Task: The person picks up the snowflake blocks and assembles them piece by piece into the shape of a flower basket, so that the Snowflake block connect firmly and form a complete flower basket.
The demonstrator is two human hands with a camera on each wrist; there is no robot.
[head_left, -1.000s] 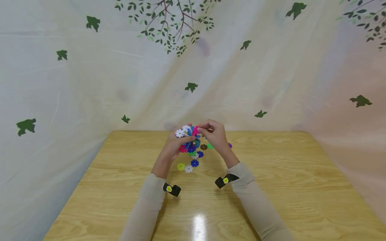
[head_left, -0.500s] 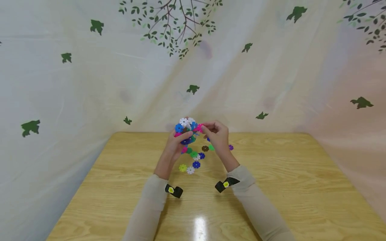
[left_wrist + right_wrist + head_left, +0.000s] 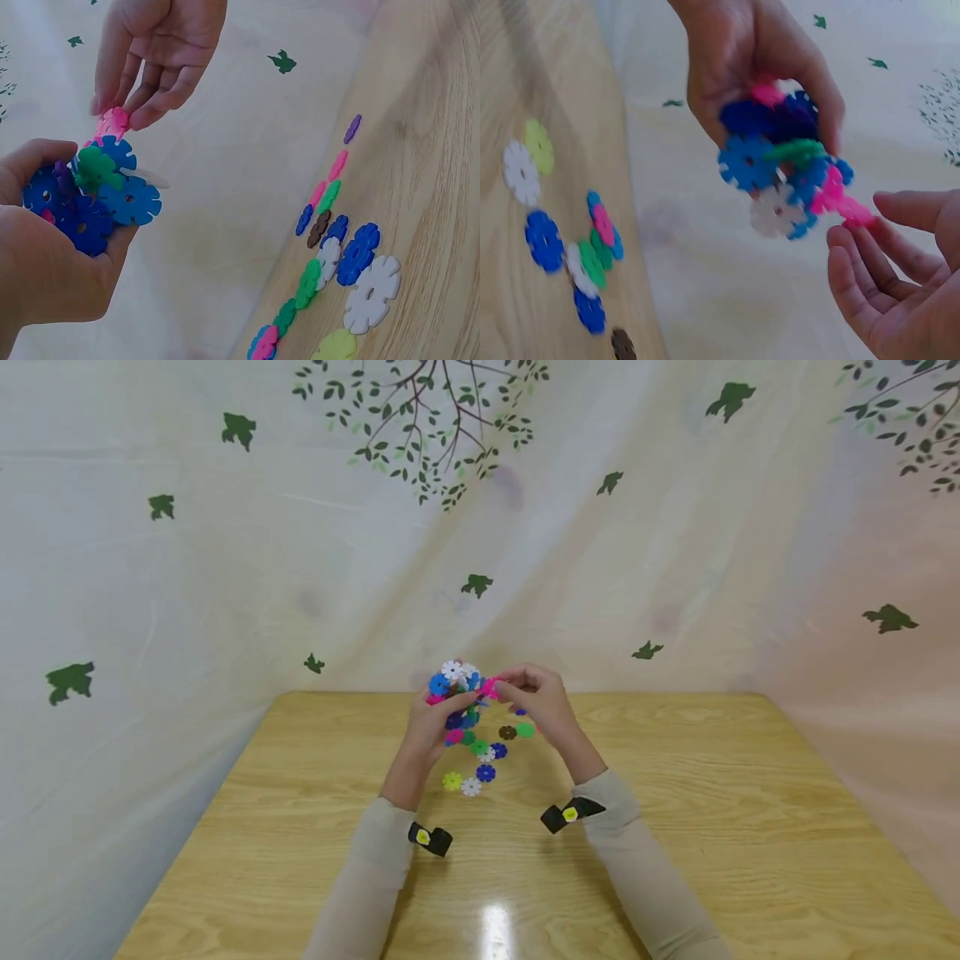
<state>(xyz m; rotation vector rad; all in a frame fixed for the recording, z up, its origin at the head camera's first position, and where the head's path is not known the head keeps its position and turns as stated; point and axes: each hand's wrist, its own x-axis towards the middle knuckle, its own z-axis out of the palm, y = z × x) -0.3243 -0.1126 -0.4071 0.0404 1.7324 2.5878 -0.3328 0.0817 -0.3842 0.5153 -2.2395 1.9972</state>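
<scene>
Wooden table [image 3: 750,827] below; left fingers [image 3: 826,105] grip partly hidden discs [image 3: 97,178], right fingers [image 3: 110,75] pinch a blurred pink disc [image 3: 843,203].

Two small yellow labels, one at each wrist, and no legible word or number on either: the left label [image 3: 423,837] sits on a black strap [image 3: 442,842] at the cuff of the left sleeve [image 3: 381,839], the right label [image 3: 571,814] on a matching black band [image 3: 553,820] at the right sleeve [image 3: 611,806] — any marking on the pair is too small to read in the head view.
</scene>
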